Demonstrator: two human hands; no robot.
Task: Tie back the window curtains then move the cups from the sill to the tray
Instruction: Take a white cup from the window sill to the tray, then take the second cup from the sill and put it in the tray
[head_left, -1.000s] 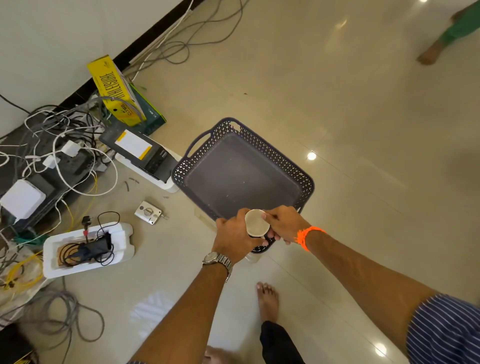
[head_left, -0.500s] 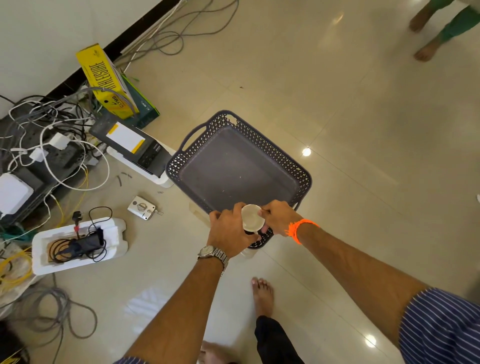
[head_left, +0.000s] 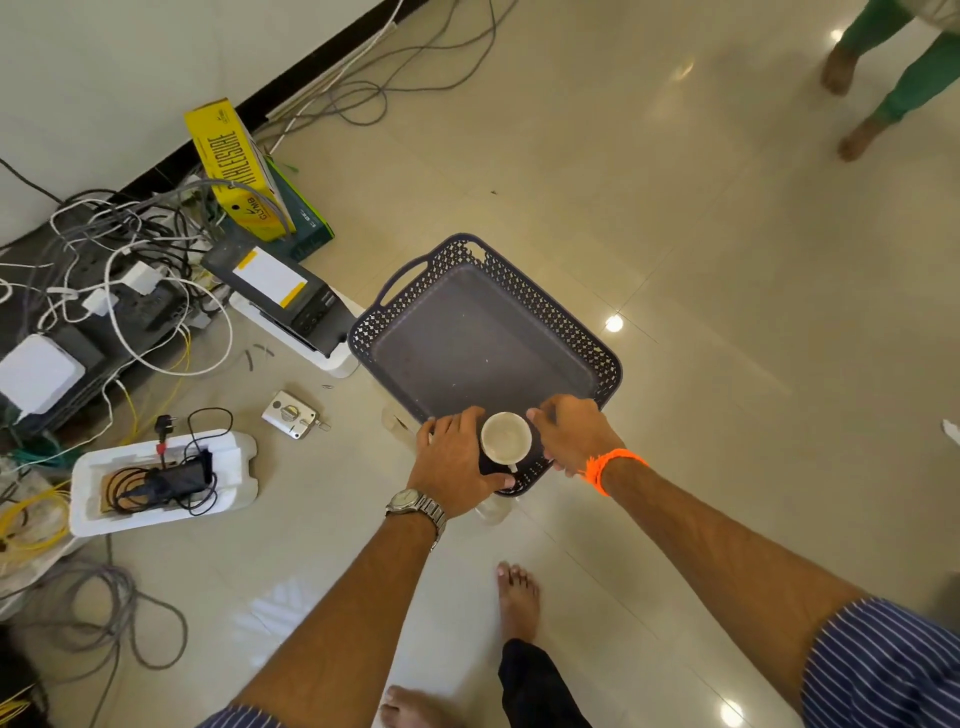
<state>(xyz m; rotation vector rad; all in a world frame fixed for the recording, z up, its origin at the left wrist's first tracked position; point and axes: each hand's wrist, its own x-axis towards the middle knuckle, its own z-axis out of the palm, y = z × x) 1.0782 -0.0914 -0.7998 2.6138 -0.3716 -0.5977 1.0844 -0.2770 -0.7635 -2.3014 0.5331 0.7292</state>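
A glossy cream tiled floor (head_left: 701, 234) mirrors small bright ceiling lights. Along its upper left edge runs a black skirting strip (head_left: 291, 85) under a plain white wall (head_left: 130, 67). Beside that skirting, tangled grey and white cables (head_left: 130, 244) sprawl near a leaning yellow cardboard box (head_left: 234, 171).

Tray's (head_left: 571, 332) near corner hidden under both hands (head_left: 457, 457).

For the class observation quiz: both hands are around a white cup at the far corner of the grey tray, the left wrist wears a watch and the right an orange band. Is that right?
One detail is wrong. In the head view the white cup sits at the near corner of the grey tray, closest to the person, between the left hand and right hand. The rest stands.
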